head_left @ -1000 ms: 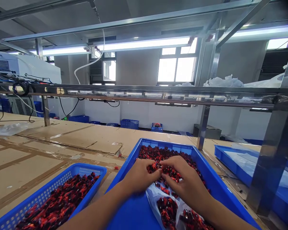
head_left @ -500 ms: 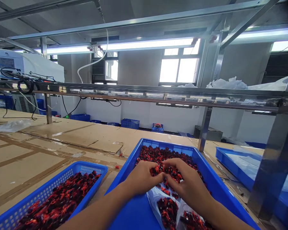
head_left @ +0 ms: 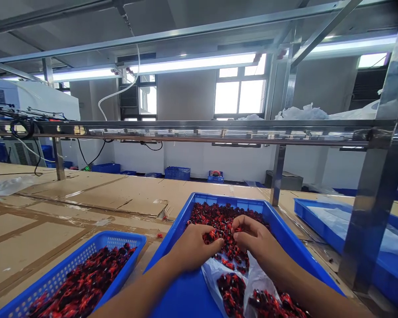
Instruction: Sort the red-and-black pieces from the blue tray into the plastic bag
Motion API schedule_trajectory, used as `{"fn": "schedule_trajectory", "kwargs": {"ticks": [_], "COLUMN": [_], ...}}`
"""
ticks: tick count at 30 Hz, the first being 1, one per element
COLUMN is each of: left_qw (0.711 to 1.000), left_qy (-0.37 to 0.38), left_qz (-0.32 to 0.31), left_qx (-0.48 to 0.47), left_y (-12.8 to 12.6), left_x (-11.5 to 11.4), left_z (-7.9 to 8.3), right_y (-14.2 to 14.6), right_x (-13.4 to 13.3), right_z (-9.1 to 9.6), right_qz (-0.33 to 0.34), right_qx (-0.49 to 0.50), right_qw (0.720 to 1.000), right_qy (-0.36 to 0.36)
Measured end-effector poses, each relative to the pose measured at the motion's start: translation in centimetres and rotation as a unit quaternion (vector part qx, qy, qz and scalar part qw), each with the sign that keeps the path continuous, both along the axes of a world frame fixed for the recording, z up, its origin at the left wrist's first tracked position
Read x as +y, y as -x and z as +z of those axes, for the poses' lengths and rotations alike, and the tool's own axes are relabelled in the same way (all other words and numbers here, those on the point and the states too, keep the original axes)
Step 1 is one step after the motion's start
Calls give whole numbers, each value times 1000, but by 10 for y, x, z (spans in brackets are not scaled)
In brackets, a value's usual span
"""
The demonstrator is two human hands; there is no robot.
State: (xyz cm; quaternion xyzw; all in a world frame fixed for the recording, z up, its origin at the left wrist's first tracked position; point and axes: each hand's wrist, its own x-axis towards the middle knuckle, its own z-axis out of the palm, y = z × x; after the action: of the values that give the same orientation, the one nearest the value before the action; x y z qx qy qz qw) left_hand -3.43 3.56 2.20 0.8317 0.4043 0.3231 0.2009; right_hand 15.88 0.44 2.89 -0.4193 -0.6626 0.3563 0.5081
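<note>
A blue tray (head_left: 185,291) in front of me holds a heap of small red and black parts (head_left: 219,216). My left hand (head_left: 194,247) rests in the heap with fingers curled round a few parts. My right hand (head_left: 255,238) is beside it, fingers bent and pinching among the parts; the two hands are a little apart. Below the hands a clear plastic bag (head_left: 252,282) lies in the tray with more red and black parts in it.
A blue mesh basket (head_left: 96,247) of the same parts stands at lower left on the cardboard-covered table (head_left: 53,212). Another blue tray (head_left: 321,221) with plastic sheet lies at right. A steel post (head_left: 368,212) and a shelf rail (head_left: 199,130) cross ahead.
My hands, touching over the heap before, have drawn slightly apart. The right hand has lifted its fingers. The view shifted a little.
</note>
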Motion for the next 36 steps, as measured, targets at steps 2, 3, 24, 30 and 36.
{"fn": "schedule_trajectory", "kwargs": {"ticks": [2,3,24,30,36], "left_qw": [1000,1000,996,992,990], "left_qy": [7,9,8,10,-26], "left_qz": [-4,-7,-72,-105,-97], "left_qx": [0,-1,55,72,103], "left_y": [0,-1,2,2,-3], "left_x": [0,0,-2,-3,-6], "left_z": [1,1,-4,-11,-9], "right_y": [-2,-3,7,7,5], "right_x": [2,2,-19,-17,-16], "right_z": [1,2,4,4,8], "right_qz": [-37,-51,15,12,21], "right_qx": [-53,-78,-339,-434,-536], "right_qw": [997,993,904,854,785], "right_qy": [-38,-70,-260,-286,-310]}}
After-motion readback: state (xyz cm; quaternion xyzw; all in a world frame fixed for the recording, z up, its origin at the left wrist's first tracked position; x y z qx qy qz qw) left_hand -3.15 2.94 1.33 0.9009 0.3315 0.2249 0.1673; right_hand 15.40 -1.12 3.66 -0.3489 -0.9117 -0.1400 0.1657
